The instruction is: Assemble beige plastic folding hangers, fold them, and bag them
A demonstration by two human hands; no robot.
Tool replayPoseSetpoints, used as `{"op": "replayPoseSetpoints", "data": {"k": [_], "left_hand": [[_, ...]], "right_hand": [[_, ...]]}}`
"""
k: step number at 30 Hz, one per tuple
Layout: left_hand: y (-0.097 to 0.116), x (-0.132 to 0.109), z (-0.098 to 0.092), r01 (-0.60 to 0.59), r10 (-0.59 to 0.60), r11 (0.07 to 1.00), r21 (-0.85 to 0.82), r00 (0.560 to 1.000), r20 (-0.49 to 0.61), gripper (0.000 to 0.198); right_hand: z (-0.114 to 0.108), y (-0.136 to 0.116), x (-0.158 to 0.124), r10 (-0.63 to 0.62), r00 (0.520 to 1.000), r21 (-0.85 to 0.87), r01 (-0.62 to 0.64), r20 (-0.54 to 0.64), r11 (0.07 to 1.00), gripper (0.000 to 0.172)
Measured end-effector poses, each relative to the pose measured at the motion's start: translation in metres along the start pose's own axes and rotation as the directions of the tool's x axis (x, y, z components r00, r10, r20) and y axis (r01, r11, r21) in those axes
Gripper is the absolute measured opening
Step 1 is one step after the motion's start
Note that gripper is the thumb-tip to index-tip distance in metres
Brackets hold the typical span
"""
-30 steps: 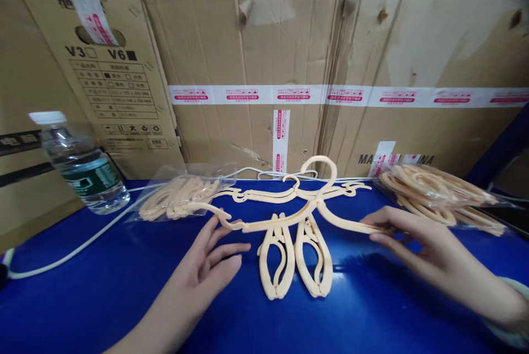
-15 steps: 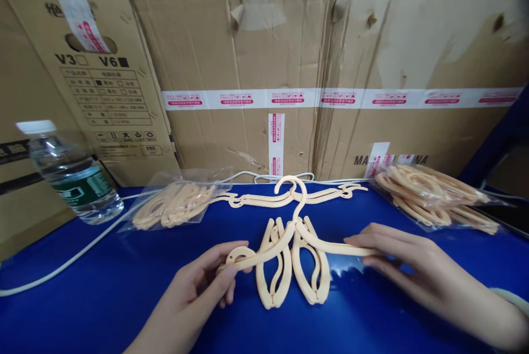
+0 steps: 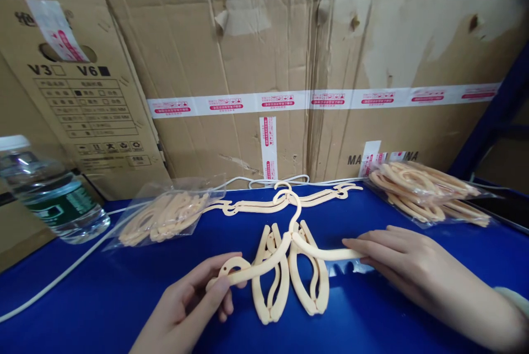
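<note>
A cream folding hanger (image 3: 273, 259) is spread between my hands, its hook pointing up and away from me. My left hand (image 3: 188, 299) pinches the left arm's end, beside a small ring-shaped piece. On the other side, my right hand (image 3: 407, 266) grips the right arm's end, which its fingers partly hide. Under and just below the hanger lie two folded cream hanger pieces (image 3: 283, 301), side by side on the blue table (image 3: 363, 321). Farther back, another unfolded hanger (image 3: 256, 206) lies flat with its hook toward the boxes.
Bagged hanger parts lie at left (image 3: 165, 219) and right (image 3: 425, 188). A water bottle (image 3: 53, 199) stands far left by a white cable (image 3: 61, 277). Taped cardboard boxes (image 3: 231, 139) wall off the back. A dark flat object (image 3: 510, 208) sits at the right edge.
The camera view has shifted slightly, moving the bottle and boxes left in the picture. Both hands keep hold of the hanger, which has tilted a little lower.
</note>
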State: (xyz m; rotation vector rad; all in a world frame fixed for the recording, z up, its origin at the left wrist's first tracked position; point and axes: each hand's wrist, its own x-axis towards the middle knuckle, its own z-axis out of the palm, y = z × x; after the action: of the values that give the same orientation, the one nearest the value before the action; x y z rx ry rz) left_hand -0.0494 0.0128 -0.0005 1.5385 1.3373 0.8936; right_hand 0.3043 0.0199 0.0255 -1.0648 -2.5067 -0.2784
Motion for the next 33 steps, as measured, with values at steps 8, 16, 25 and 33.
{"op": "replayPoseSetpoints", "data": {"k": [8,16,25,33], "left_hand": [[0.004,0.000,0.002,0.005,-0.005,1.000,0.004,1.000,0.002,0.050],[0.009,-0.001,0.004,0.013,-0.013,1.000,-0.011,1.000,-0.028,0.052],[0.013,0.001,0.005,0.009,-0.008,1.000,0.012,0.999,-0.049,0.056],[0.010,-0.002,0.003,-0.013,0.013,1.000,0.009,1.000,-0.017,0.051]], "right_hand": [[0.002,0.000,-0.002,0.002,0.998,-0.071,-0.006,-0.057,0.997,0.037],[0.003,-0.001,-0.003,-0.023,0.999,-0.139,0.017,-0.040,0.990,0.040],[0.003,-0.002,-0.002,-0.020,0.997,-0.125,0.011,-0.070,0.992,0.040],[0.003,-0.004,-0.001,-0.046,0.997,-0.217,0.031,-0.065,0.976,0.040]]}}
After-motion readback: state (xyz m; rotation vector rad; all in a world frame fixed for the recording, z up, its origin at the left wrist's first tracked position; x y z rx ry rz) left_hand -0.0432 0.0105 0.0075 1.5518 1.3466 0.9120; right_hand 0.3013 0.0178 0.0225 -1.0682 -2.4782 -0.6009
